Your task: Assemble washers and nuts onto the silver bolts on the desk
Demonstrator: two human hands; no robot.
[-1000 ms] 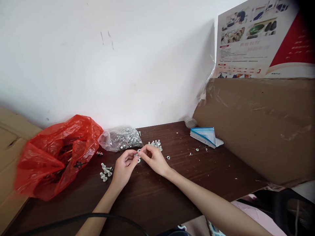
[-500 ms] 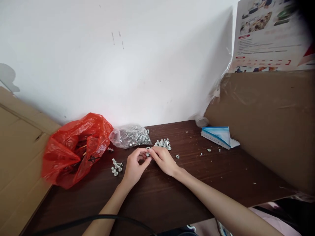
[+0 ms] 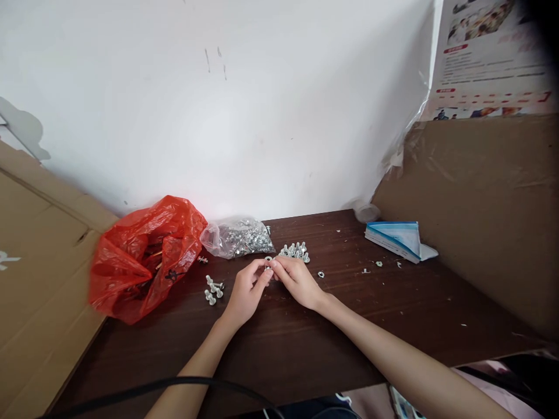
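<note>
Over the middle of the table, my left hand [image 3: 247, 291] and my right hand [image 3: 299, 282] meet at the fingertips. Pinched between them is a small silver bolt [image 3: 268, 267], mostly hidden by the fingers. A ring-shaped metal piece [image 3: 268, 258] shows at its upper end; I cannot tell whether it is a nut or a washer. Just behind my right hand stands a cluster of bolts [image 3: 295, 250]. To the left of my left hand lies a smaller group of bolts [image 3: 213, 289]. One loose nut [image 3: 321, 274] rests right of my right hand.
A red plastic bag [image 3: 126, 256] sits at the left, beside a clear bag of small metal parts [image 3: 248, 237]. Cardboard [image 3: 476, 215] walls in the right side. A folded blue-and-white paper box [image 3: 393, 240] lies near it. A black cable [image 3: 174, 381] crosses the front.
The view has shifted slightly, so everything appears moved a little to the right. Both hands stay together on the bolt, with the fingers now covering more of it.
</note>
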